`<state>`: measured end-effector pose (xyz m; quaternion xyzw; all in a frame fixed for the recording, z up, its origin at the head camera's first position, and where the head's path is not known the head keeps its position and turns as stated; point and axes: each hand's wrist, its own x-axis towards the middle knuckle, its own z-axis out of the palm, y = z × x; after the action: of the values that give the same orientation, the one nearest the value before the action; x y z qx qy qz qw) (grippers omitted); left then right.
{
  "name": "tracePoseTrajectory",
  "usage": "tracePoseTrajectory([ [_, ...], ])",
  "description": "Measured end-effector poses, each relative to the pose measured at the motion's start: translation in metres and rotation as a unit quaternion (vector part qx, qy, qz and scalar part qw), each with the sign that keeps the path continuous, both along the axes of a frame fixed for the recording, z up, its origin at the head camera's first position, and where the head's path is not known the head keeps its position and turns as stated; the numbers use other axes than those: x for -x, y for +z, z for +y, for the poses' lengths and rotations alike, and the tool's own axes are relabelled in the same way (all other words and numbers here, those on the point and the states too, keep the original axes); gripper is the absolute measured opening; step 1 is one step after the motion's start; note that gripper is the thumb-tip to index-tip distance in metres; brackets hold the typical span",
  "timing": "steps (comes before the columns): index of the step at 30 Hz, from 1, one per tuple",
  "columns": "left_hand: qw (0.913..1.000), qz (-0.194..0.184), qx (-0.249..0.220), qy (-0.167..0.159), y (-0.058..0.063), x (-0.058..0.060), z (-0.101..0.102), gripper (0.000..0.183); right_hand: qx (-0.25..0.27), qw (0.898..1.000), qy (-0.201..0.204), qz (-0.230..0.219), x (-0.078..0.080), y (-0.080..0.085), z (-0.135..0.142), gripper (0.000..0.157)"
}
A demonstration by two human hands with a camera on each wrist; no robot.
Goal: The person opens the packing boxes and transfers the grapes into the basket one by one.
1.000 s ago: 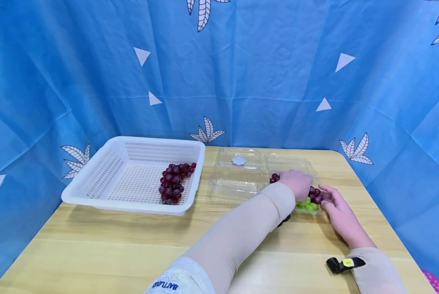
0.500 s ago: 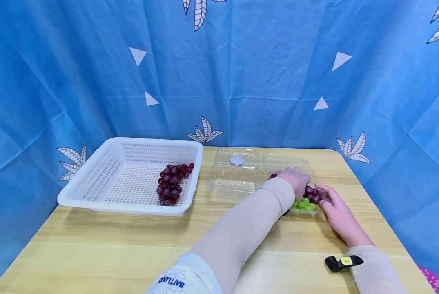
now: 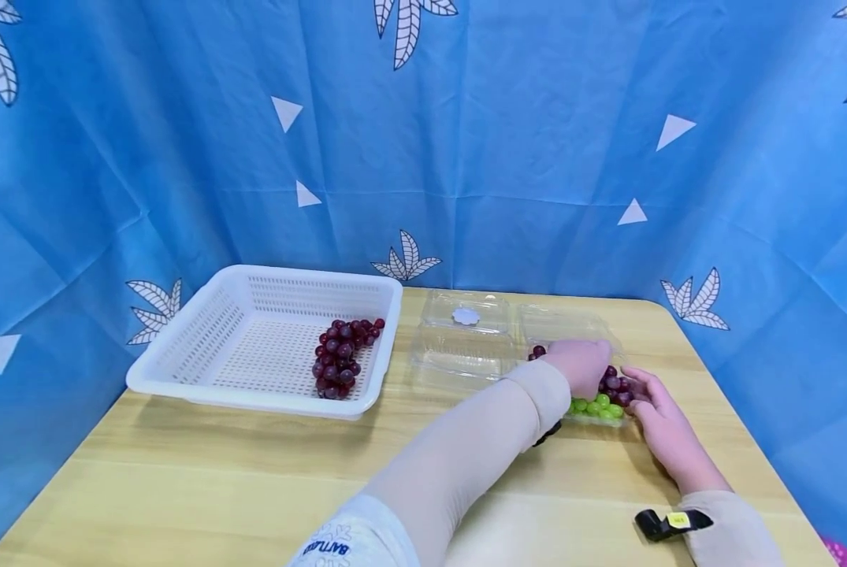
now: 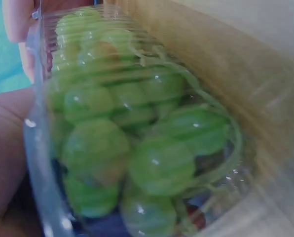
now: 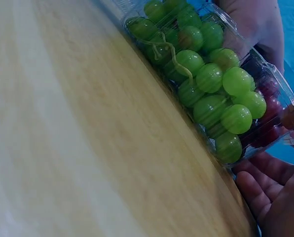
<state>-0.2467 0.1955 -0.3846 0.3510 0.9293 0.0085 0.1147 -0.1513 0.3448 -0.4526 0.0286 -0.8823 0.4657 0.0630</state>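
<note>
A hinged clear plastic container [image 5: 206,136] holds green grapes [image 3: 600,408] along its near side and dark red grapes [image 3: 616,386] behind them. My left hand [image 3: 582,366] reaches across from the left, bent down over the container's middle; its fingertips are hidden among the grapes. In the left wrist view, part of that left hand [image 4: 9,148] lies along the rim. My right hand [image 3: 667,433] holds the container's right end, its thumb at the rim and its fingers [image 5: 255,195] curled low against the outer wall. Green stems [image 5: 174,61] press against the front wall.
A white slotted basket [image 3: 246,400] with a bunch of dark red grapes [image 3: 341,358] stands at the left. Between basket and hands sits another open clear container [image 3: 466,358], its lid [image 3: 504,311] bearing a white label. A blue curtain [image 3: 536,157] hangs behind the wooden table [image 3: 253,488].
The head view has shifted slightly. My left hand stays over the container with small movements, and my right hand stays at its right end.
</note>
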Motion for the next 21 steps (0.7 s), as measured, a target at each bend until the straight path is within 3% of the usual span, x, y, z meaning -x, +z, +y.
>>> tracePoseTrajectory([
  [5,0.9952,-0.063,-0.072,0.019,-0.003,0.010,-0.009,0.052,-0.003,1.000,-0.019,-0.002,0.001,-0.001,-0.001,0.050],
  [9,0.9849,-0.109,-0.132,0.030,0.001,0.017,-0.014,0.058,-0.015,0.999,-0.027,-0.011,0.001,0.001,0.002,0.050],
  [13,0.9743,-0.128,-0.182,0.033,0.005,0.020,-0.017,0.062,-0.017,1.000,-0.025,-0.007,0.004,0.005,0.004,0.051],
  [15,0.9735,-0.129,-0.188,0.024,0.007,0.021,-0.019,0.066,-0.012,1.000,-0.021,0.000,0.005,0.005,0.004,0.051],
  [21,0.9860,-0.113,-0.116,-0.040,0.003,0.022,-0.024,0.058,0.002,1.000,-0.007,0.001,0.001,-0.002,-0.002,0.051],
])
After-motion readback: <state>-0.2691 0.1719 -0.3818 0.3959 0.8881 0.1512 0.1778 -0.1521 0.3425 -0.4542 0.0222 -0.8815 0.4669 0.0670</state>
